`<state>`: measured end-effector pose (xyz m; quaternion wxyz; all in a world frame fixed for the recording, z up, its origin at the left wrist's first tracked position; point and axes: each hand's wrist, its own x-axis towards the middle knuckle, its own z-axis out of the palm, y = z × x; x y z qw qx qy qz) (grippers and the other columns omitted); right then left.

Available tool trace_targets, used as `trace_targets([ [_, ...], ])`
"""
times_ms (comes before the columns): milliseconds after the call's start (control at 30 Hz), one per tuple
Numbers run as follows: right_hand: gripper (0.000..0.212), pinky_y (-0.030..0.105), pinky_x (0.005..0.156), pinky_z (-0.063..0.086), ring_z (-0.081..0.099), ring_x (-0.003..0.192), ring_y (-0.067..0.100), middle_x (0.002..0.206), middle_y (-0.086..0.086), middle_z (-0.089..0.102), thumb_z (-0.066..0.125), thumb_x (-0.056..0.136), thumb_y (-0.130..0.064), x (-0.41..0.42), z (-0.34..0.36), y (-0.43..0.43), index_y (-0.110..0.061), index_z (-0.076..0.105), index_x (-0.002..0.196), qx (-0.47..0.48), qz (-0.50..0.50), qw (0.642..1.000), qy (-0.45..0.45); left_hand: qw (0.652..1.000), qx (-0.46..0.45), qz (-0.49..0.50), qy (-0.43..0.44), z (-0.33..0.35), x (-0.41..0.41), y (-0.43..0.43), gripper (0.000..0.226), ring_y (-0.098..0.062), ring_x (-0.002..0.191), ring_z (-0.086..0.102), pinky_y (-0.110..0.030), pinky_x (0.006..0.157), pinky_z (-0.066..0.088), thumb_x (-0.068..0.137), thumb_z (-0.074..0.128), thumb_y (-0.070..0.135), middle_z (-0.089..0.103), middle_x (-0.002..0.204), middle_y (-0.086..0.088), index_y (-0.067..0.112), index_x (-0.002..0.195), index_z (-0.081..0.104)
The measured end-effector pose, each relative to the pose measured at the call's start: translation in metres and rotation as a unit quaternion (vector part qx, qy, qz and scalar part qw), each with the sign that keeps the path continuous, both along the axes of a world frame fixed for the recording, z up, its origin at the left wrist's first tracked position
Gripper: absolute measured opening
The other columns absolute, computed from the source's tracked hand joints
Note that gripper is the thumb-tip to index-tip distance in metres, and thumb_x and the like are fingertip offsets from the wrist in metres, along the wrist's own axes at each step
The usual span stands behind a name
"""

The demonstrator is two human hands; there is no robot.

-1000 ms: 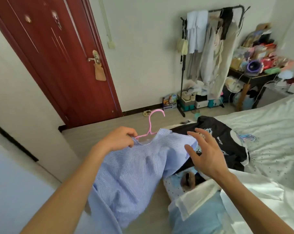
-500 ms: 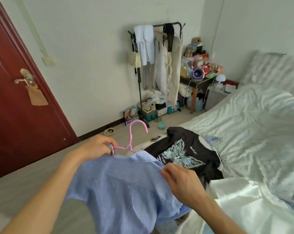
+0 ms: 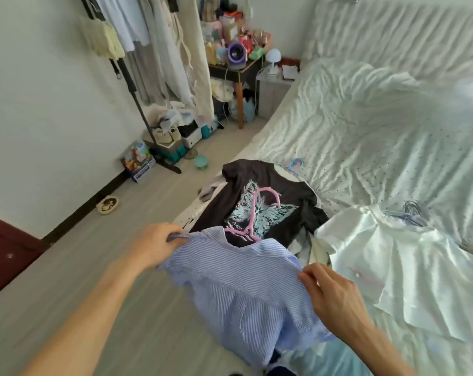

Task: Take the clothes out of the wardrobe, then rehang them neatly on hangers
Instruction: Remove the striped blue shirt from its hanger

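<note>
A blue striped shirt (image 3: pixel 246 289) hangs on a pink hanger (image 3: pixel 257 210), whose hook sticks up from the collar. My left hand (image 3: pixel 155 245) pinches the shirt's left shoulder. My right hand (image 3: pixel 330 291) pinches its right shoulder. Behind the shirt, a black T-shirt with a pale butterfly print (image 3: pixel 262 204) lies on the bed's corner. A white satin garment (image 3: pixel 387 270) lies spread on the bed to the right, with blue hangers (image 3: pixel 411 213) just beyond it.
The bed (image 3: pixel 379 126) with a rumpled white dotted sheet fills the right side. A clothes rack (image 3: pixel 137 85) with hung garments stands against the far wall, boxes and shoes at its foot. A cluttered side table (image 3: pixel 238 69) stands beside it. Grey floor lies to the left.
The view swung right, from the red door to the bed. My right hand went from hovering open to pinching the shirt's right shoulder. My left hand shifted from the hanger's neck to the left shoulder.
</note>
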<state>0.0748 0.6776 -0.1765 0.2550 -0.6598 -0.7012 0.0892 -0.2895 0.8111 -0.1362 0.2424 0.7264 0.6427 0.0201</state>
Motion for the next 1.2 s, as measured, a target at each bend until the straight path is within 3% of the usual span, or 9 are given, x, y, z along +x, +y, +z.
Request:
trace_targets([
  [100,0.013,0.025,0.045,0.040,0.056,0.056,0.011,0.076,-0.018,0.060,0.067,0.091,-0.033,-0.003,-0.002,0.014,-0.033,0.056,0.084,-0.032,-0.087,0.995,0.029,0.999,0.031,-0.031,-0.014,-0.005,0.005,0.043,0.014,-0.007,0.084,0.059,-0.034,0.075,0.049,0.093,0.063,0.045,0.064,0.087,0.013,0.041,0.079,0.063],
  [300,0.005,0.014,0.053,0.032,0.053,0.071,0.008,0.079,-0.018,0.059,0.066,0.092,-0.034,-0.006,0.002,0.081,-0.030,0.065,0.089,-0.038,-0.189,0.978,0.086,0.989,0.114,-0.075,-0.055,0.003,0.032,0.134,0.009,-0.005,0.081,0.058,-0.031,0.071,0.047,0.095,0.063,0.040,0.063,0.088,0.013,0.037,0.094,0.071],
  [500,0.010,0.024,0.069,0.036,0.042,0.080,0.008,0.079,-0.022,0.054,0.064,0.093,-0.036,0.010,0.003,0.165,-0.028,0.066,0.097,-0.016,-0.204,0.973,0.110,0.980,0.174,-0.073,-0.059,0.028,0.050,0.225,0.013,-0.010,0.082,0.057,-0.033,0.069,0.046,0.095,0.063,0.039,0.062,0.086,0.011,0.033,0.099,0.074],
  [600,0.024,0.027,0.070,0.036,0.043,0.082,0.012,0.079,-0.018,0.060,0.055,0.093,-0.053,0.031,-0.003,0.200,-0.032,0.064,0.087,-0.069,-0.237,0.967,0.069,0.975,0.199,-0.077,-0.062,0.034,0.063,0.270,0.014,-0.007,0.077,0.055,-0.025,0.064,0.040,0.095,0.065,0.033,0.059,0.082,0.013,0.025,0.101,0.076],
  [667,0.039,0.031,0.067,0.036,0.047,0.082,0.016,0.076,-0.016,0.060,0.042,0.091,-0.066,0.048,-0.009,0.216,-0.033,0.057,0.077,-0.123,-0.264,0.955,0.053,0.977,0.190,-0.073,-0.069,0.027,0.073,0.304,0.017,-0.006,0.077,0.056,-0.025,0.067,0.043,0.094,0.066,0.034,0.060,0.083,0.014,0.023,0.103,0.077],
  [767,0.044,0.033,0.066,0.035,0.045,0.081,0.019,0.075,-0.012,0.056,0.039,0.089,-0.068,0.063,-0.021,0.236,-0.029,0.054,0.075,-0.132,-0.313,0.938,0.066,0.978,0.169,-0.106,-0.061,0.005,0.094,0.350,0.020,-0.011,0.077,0.059,-0.033,0.068,0.049,0.095,0.065,0.039,0.060,0.083,0.012,0.026,0.103,0.076],
  [900,0.032,0.036,0.074,0.040,0.051,0.093,0.025,0.091,-0.001,0.068,0.047,0.097,-0.051,0.074,-0.047,0.269,-0.023,0.062,0.093,-0.134,-0.354,0.925,0.022,0.977,0.151,-0.144,-0.049,-0.037,0.131,0.409,0.022,-0.013,0.079,0.056,-0.032,0.062,0.045,0.097,0.061,0.040,0.059,0.086,0.009,0.027,0.107,0.075],
  [1067,0.028,0.033,0.079,0.035,0.052,0.095,0.026,0.096,0.001,0.070,0.040,0.101,-0.043,0.092,-0.100,0.324,-0.022,0.058,0.097,-0.186,-0.380,0.906,-0.003,0.972,0.106,-0.208,-0.019,-0.106,0.172,0.491,0.023,-0.025,0.095,0.059,-0.035,0.069,0.045,0.101,0.056,0.032,0.063,0.095,-0.001,0.021,0.112,0.073],
  [1200,0.027,0.034,0.078,0.034,0.052,0.095,0.027,0.098,0.001,0.068,0.037,0.103,-0.040,0.111,-0.148,0.374,-0.024,0.058,0.099,-0.219,-0.397,0.892,-0.004,0.955,0.098,-0.278,0.025,-0.177,0.190,0.539,0.025,-0.024,0.105,0.060,-0.035,0.076,0.047,0.104,0.050,0.027,0.065,0.110,-0.002,0.019,0.119,0.068],
])
